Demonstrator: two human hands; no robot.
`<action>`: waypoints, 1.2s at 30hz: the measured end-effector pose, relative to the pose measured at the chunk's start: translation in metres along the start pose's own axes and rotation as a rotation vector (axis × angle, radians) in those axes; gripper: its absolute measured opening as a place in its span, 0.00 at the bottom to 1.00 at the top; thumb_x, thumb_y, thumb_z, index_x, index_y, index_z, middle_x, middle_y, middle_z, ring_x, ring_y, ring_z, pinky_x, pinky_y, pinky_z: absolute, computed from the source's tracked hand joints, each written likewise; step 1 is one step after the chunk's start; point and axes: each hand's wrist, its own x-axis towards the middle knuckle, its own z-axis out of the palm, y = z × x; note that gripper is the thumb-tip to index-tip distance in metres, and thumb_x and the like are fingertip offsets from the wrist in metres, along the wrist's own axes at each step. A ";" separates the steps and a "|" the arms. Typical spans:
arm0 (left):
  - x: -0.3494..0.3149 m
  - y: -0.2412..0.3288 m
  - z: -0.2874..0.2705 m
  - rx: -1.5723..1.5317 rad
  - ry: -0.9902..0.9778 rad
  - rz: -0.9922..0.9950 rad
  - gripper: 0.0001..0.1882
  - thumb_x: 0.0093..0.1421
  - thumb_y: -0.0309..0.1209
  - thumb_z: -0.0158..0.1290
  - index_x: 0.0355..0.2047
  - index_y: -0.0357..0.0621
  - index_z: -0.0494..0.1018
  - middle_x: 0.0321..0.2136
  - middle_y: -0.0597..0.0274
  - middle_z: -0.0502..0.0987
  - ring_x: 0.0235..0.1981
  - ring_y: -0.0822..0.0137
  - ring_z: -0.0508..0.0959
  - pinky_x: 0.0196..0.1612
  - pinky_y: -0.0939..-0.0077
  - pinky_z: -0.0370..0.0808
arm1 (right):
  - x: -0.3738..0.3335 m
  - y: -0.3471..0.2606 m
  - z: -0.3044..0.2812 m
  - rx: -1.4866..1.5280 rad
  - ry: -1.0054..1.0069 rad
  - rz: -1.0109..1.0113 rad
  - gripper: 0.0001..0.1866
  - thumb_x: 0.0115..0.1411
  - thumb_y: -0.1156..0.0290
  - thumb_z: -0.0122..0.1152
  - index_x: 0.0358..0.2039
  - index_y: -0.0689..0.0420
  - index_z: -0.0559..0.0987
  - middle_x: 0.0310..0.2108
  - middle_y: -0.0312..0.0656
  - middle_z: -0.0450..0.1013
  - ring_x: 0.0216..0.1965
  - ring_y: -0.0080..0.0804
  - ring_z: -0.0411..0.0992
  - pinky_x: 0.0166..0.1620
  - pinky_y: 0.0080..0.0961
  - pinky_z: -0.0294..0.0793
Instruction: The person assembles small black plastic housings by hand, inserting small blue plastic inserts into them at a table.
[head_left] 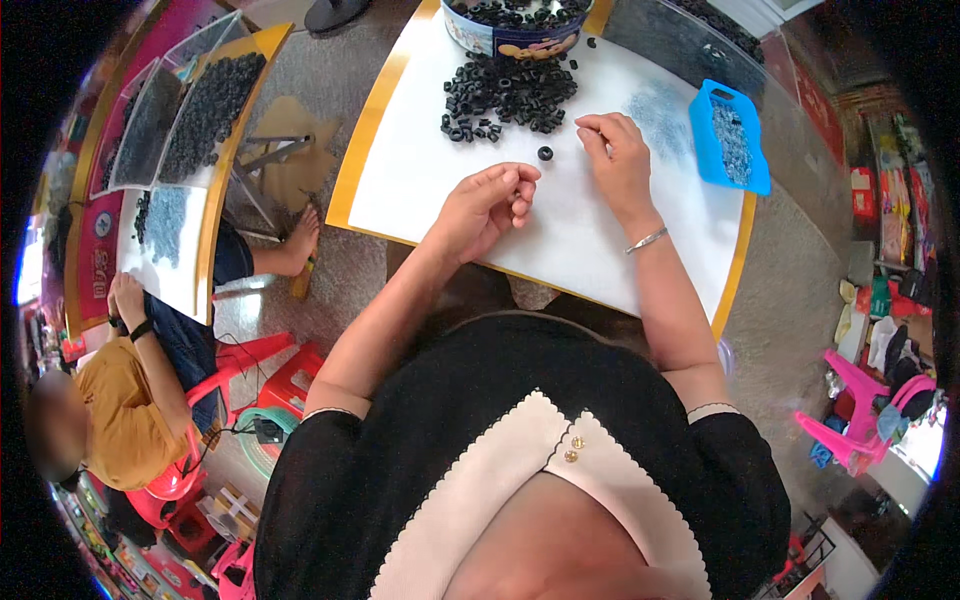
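Note:
On the white tabletop (400, 170), my left hand (480, 208) is half curled, with its thumb against the index finger. Anything pinched there is too small to make out. My right hand (620, 165), a silver bangle at its wrist, has thumb and bent index finger drawn together; whether a small piece sits between them does not show. One black ring-like part (545, 153) lies between the two hands, touched by neither. Just beyond is a heap of short black tubular parts (510, 95). Many tiny translucent bits (660, 118) are spread to the right of my right hand.
A round tin (470, 38) of black parts stands behind the heap. At the right edge is a blue tray (702, 140) of small clear pieces. To the left, a person in a mustard shirt (135, 410) sits at another table (228, 165) bearing black parts.

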 end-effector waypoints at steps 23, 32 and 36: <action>0.035 -0.005 0.031 0.362 0.257 0.272 0.11 0.61 0.26 0.47 0.43 0.34 0.69 0.32 0.59 0.74 0.28 0.72 0.73 0.33 0.79 0.73 | -0.006 -0.023 -0.022 0.087 0.039 -0.248 0.07 0.51 0.75 0.58 0.32 0.58 0.77 0.31 0.38 0.71 0.33 0.32 0.68 0.38 0.26 0.67; 0.036 -0.020 0.024 0.164 0.220 0.279 0.10 0.60 0.24 0.47 0.42 0.35 0.69 0.35 0.54 0.74 0.30 0.72 0.74 0.35 0.79 0.74 | 0.010 0.041 -0.049 -0.158 0.243 0.027 0.05 0.51 0.74 0.57 0.29 0.58 0.79 0.27 0.38 0.72 0.30 0.30 0.69 0.34 0.24 0.68; 0.036 -0.020 0.024 0.145 0.200 0.293 0.10 0.60 0.23 0.47 0.42 0.34 0.70 0.35 0.55 0.74 0.30 0.73 0.73 0.36 0.80 0.73 | 0.008 0.041 -0.046 -0.260 0.066 -0.014 0.04 0.49 0.73 0.58 0.25 0.58 0.78 0.26 0.40 0.72 0.32 0.36 0.68 0.36 0.31 0.67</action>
